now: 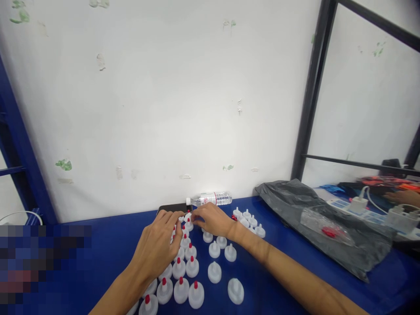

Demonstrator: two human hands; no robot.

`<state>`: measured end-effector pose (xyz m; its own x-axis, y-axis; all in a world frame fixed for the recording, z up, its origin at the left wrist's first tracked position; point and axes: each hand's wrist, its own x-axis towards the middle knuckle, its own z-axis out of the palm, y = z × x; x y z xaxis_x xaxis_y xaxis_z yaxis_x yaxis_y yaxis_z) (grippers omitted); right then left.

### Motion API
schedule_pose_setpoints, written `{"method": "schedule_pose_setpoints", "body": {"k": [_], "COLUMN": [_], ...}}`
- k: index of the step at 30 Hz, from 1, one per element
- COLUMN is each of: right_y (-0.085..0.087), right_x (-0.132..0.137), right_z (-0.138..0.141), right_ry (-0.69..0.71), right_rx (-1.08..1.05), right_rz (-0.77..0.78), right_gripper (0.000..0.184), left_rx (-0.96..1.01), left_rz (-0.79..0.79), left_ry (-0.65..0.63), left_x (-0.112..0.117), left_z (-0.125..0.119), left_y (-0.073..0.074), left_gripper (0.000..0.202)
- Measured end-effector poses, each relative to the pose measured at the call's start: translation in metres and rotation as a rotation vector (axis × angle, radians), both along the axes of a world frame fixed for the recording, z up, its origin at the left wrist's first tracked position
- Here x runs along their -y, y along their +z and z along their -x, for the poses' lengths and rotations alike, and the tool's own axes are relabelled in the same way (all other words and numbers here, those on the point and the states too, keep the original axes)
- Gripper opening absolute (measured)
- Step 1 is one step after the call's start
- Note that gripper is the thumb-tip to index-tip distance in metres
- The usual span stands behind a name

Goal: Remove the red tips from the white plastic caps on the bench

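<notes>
My left hand (160, 239) is at the far end of rows of white spout caps with red tips (179, 267), its fingers curled and its thumb close to the index finger. A small white piece shows at its fingertips, too hidden to make out. Facing it, my right hand (212, 220) pinches at a red-tipped white spout cap (188, 216) at the back of the rows. Beneath and in front of the right wrist lie several white spout caps without red tips (214, 272).
Behind my hands, a clear plastic bottle (210, 199) lies by the wall, beside a dark flat object (170, 208). More plain caps (246, 215) cluster to the right with small red pieces. A grey plastic bag (315, 227), a power strip (357, 210) and another person's hand (405, 197) are farther right.
</notes>
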<state>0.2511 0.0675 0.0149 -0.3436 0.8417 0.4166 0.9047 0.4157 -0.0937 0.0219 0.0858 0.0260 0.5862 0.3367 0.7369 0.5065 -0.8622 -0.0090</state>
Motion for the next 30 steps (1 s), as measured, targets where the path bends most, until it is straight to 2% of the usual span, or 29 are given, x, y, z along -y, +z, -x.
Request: {"method": "schedule_pose_setpoints", "body": {"k": [3,8,12,22,30], "right_y": [-0.001,-0.007,-0.008,-0.006,-0.011], "right_x": [0.001,-0.003,-0.005,-0.003,-0.002], "right_z": [0.001,-0.001,-0.003,-0.002,0.001], "right_ry": [-0.032,0.032,0.05,-0.091,0.017], "right_rx": [-0.021,-0.027,-0.041,-0.107,-0.146], "right_rz": [0.0,0.059,0.071,0.024,0.036], "right_gripper": [0.013,0.023,0.022,0.011,0.024], "left_rx": [-0.004,-0.015,-0.015,-0.014,-0.024], "left_rz": [0.004,0.014,0.022,0.034,0.045], "left_ry": [0.001,0.002,0.001,0.019,0.022], "left_x": [-0.001,0.0,0.001,-0.002,0.0], "left_z": [0.0,-0.001,-0.001,-0.001,-0.001], "left_y": [0.0,-0.001,0.0,-0.001,0.0], "left_gripper": [0.028,0.028,0.029,0.028,0.028]}}
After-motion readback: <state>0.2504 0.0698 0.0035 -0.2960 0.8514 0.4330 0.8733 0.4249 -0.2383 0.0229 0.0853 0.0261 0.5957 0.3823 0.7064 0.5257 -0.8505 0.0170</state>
